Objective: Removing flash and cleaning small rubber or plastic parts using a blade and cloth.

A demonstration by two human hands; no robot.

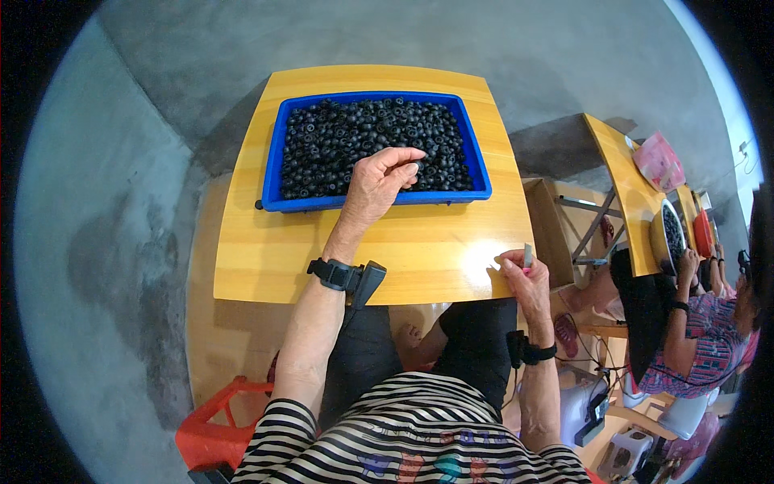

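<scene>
The left arm is stretched forward across the table (266, 258), its forearm running up from the striped sleeve (278, 431) to the blue tray (276, 153), with a black wristband (337, 274) strapped just behind the wrist. The left hand (377, 181) is held over the tray's near edge, palm down, with the wrist slightly raised. Its fingers (407, 155) are curled in toward the thumb, and the tips are pinched together at the black rings (363, 137) that fill the tray; a ring seems to be nipped between them, though the piece itself cannot be made out. The tray is set at the far middle of the table, and the rings are heaped in it from wall to wall. The right arm is kept closer to the body, bent at the elbow, with its own wristband (528, 352) on the wrist. The right hand (522, 278) is rested at the table's near right edge, closed around a small thin grey piece (527, 256) that is held upright between thumb and fingers and stands out above them. The two hands are well apart. At the right, another person (701, 339) is seated at a second table (625, 189), where a bowl (669, 234) of dark pieces is placed.
</scene>
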